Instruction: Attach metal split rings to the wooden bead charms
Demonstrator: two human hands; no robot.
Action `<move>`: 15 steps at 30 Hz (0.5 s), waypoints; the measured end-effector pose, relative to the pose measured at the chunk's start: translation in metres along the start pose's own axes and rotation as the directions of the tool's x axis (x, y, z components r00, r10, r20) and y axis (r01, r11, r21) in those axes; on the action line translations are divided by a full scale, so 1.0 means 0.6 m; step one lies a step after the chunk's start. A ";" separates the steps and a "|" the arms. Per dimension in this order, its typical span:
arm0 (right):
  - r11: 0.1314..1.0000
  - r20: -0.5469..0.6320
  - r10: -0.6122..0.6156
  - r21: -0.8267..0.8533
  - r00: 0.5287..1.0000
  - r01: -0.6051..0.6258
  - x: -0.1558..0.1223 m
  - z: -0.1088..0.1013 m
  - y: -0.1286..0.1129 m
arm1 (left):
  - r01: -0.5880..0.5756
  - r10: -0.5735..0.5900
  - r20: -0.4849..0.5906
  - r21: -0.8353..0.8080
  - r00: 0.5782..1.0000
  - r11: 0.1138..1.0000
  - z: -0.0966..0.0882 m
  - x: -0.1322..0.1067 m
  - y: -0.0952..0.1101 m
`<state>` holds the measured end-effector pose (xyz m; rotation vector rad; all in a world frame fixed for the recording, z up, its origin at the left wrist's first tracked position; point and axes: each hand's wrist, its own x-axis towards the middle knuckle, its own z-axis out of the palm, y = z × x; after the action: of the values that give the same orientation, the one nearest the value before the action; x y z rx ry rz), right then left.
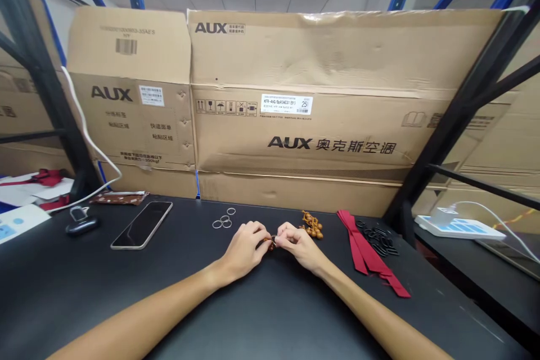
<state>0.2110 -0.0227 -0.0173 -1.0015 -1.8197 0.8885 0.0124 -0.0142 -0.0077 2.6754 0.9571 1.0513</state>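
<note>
Forearms are being stretched over the desk (84, 292); a small brown bead (273, 243) is being pinched mid-desk by the fingers of the left hand (244, 247) and right hand (301, 247). With a slackening pinch, it could be dropped and lost among the rings (223, 220).

Rings (223, 221) lie left of beads (313, 225), ribbons (366, 250) right.

The small brown piece (271, 243) pinched between the left hand (244, 247) and right hand (300, 247) is mostly covered by fingertips, too small to identify. The white papers (17, 220) at the left are cut by the edge.
</note>
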 end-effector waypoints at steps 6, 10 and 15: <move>1.000 -0.007 0.015 -0.022 1.000 -0.015 0.001 0.000 0.000 | -0.030 0.029 0.017 0.055 0.999 0.998 -0.001 -0.002 0.003; 0.999 -0.001 0.032 -0.020 0.999 -0.032 0.001 0.000 -0.004 | -0.057 0.055 0.038 0.060 0.998 0.997 -0.002 -0.002 0.004; 0.998 0.009 0.042 0.051 0.999 -0.042 0.000 0.000 -0.010 | -0.076 0.074 0.050 0.043 0.996 0.996 -0.005 -0.001 0.006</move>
<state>0.2096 -0.0251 -0.0122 -1.0089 -1.7796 0.9613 0.0121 -0.0178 -0.0043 2.7801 0.8883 0.9860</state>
